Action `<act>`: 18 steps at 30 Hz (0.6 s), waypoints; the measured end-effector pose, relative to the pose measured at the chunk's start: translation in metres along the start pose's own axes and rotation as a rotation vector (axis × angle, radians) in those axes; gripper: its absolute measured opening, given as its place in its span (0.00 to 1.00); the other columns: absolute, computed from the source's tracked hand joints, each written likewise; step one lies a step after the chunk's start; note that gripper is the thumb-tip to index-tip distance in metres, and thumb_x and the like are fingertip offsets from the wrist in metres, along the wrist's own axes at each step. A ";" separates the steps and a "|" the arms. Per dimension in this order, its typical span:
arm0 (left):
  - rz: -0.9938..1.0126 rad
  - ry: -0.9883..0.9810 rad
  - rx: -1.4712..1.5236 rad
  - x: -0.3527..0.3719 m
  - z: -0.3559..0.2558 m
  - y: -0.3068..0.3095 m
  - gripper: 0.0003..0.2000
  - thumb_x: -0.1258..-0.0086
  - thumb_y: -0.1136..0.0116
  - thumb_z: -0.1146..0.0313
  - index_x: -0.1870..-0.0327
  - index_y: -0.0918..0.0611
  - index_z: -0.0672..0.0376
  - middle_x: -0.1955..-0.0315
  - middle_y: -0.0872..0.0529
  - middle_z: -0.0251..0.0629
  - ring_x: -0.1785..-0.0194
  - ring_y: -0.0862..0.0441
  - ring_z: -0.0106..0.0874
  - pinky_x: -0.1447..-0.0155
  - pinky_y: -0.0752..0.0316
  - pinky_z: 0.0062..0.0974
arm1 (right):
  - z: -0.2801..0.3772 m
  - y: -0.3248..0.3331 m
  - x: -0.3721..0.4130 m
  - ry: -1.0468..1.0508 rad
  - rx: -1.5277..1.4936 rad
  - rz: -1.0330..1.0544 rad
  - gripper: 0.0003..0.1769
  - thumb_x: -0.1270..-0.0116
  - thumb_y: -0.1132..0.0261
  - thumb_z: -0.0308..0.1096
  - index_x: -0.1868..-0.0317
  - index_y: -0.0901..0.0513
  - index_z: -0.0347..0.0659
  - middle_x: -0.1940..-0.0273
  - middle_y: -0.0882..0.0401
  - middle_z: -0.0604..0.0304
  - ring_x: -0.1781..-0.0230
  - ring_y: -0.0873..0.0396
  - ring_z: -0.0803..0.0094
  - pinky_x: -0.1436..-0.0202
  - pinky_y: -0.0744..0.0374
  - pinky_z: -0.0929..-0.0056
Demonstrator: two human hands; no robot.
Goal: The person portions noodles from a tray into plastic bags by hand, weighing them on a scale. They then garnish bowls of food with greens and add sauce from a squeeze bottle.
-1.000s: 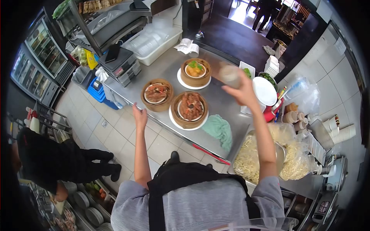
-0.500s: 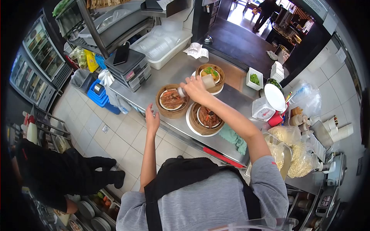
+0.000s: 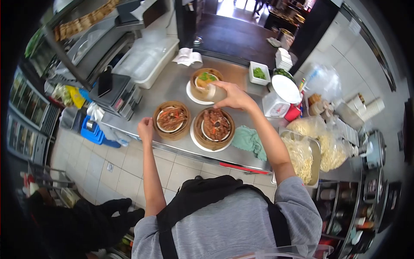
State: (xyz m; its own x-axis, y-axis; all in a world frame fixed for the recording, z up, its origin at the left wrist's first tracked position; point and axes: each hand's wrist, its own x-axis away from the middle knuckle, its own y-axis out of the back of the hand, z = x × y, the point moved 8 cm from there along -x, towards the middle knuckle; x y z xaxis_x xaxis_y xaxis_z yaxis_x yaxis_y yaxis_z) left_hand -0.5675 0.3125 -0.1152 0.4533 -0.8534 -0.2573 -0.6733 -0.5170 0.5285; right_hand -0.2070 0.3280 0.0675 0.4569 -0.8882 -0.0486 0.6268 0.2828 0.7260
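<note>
My right hand (image 3: 236,96) is wrapped round a pale, translucent shaker bottle (image 3: 215,93), tilted on its side just in front of the rear bamboo steamer (image 3: 199,91). That steamer holds a bowl of yellowish food topped with green leaves. By the left rim of the left bamboo steamer (image 3: 176,134), my left hand (image 3: 145,128) has its fingers curled in. Reddish-brown chicken feet (image 3: 170,119) fill the bowl in this steamer. A front bamboo steamer (image 3: 198,137) on a white plate (image 3: 210,149) holds more dark reddish chicken feet (image 3: 215,124).
A green cloth (image 3: 249,141) lies right of the front steamer. Farther right stand a white scale (image 3: 276,105) and a tray of bagged noodles (image 3: 297,159). A white tub of plastic containers (image 3: 146,62) sits back left. Another person (image 3: 82,220) stands at lower left.
My right hand has moved the shaker bottle from above the left steamer to the rear one. My left hand has gone from spread fingers to curled, beside the left steamer. The camera view has shifted.
</note>
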 end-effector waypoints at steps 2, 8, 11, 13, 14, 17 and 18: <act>-0.027 -0.001 0.057 -0.001 0.008 0.004 0.10 0.37 0.42 0.67 0.66 0.18 0.66 0.75 0.15 0.42 0.70 0.16 0.30 0.64 0.24 0.26 | -0.017 0.008 0.023 -0.064 0.324 0.007 0.40 0.62 0.24 0.34 0.42 0.27 0.48 0.49 0.23 0.55 0.46 0.26 0.58 0.43 0.29 0.63; -0.193 0.049 0.412 0.019 0.080 0.037 0.10 0.31 0.49 0.67 0.60 0.22 0.67 0.71 0.19 0.39 0.68 0.21 0.27 0.66 0.25 0.23 | -0.055 -0.004 0.077 -0.204 0.802 0.079 0.21 0.53 0.31 0.30 0.55 0.19 0.58 0.58 0.22 0.61 0.52 0.25 0.60 0.50 0.33 0.55; -0.224 0.172 0.328 0.048 0.116 0.058 0.12 0.29 0.51 0.64 0.59 0.23 0.66 0.69 0.20 0.38 0.67 0.22 0.27 0.65 0.26 0.23 | -0.046 -0.016 0.080 -0.149 0.821 0.097 0.12 0.46 0.37 0.35 0.60 0.17 0.56 0.60 0.21 0.60 0.53 0.25 0.60 0.52 0.35 0.58; -0.264 0.248 0.374 0.069 0.132 0.066 0.13 0.29 0.52 0.61 0.58 0.23 0.64 0.67 0.20 0.38 0.66 0.23 0.27 0.64 0.26 0.23 | -0.046 -0.015 0.077 -0.145 0.821 -0.013 0.11 0.45 0.38 0.34 0.60 0.17 0.55 0.60 0.21 0.59 0.54 0.25 0.60 0.52 0.35 0.57; -0.286 0.314 0.372 0.083 0.131 0.069 0.14 0.28 0.52 0.60 0.57 0.24 0.63 0.66 0.20 0.38 0.65 0.23 0.27 0.63 0.26 0.23 | -0.045 -0.011 0.075 -0.142 0.823 -0.069 0.11 0.44 0.39 0.34 0.61 0.17 0.55 0.61 0.21 0.59 0.54 0.25 0.60 0.52 0.35 0.57; -0.336 0.470 0.430 0.114 0.159 0.069 0.16 0.29 0.51 0.56 0.53 0.25 0.60 0.64 0.21 0.36 0.64 0.24 0.26 0.64 0.27 0.25 | -0.061 -0.016 0.081 -0.310 0.540 0.237 0.27 0.55 0.28 0.37 0.51 0.20 0.53 0.54 0.21 0.53 0.47 0.26 0.58 0.48 0.33 0.53; -0.316 0.518 0.477 0.124 0.172 0.065 0.16 0.30 0.50 0.55 0.53 0.26 0.60 0.64 0.21 0.36 0.64 0.24 0.26 0.65 0.27 0.25 | -0.066 -0.017 0.089 -0.361 0.402 0.343 0.31 0.58 0.25 0.38 0.48 0.22 0.52 0.52 0.21 0.51 0.46 0.26 0.57 0.47 0.32 0.53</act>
State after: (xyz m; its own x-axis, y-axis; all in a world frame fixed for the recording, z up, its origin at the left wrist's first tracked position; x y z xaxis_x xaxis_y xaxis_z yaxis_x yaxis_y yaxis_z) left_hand -0.6560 0.1613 -0.2521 0.8022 -0.5814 0.1354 -0.5921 -0.8039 0.0563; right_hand -0.1356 0.2683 0.0060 0.3042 -0.8572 0.4155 0.1647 0.4769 0.8634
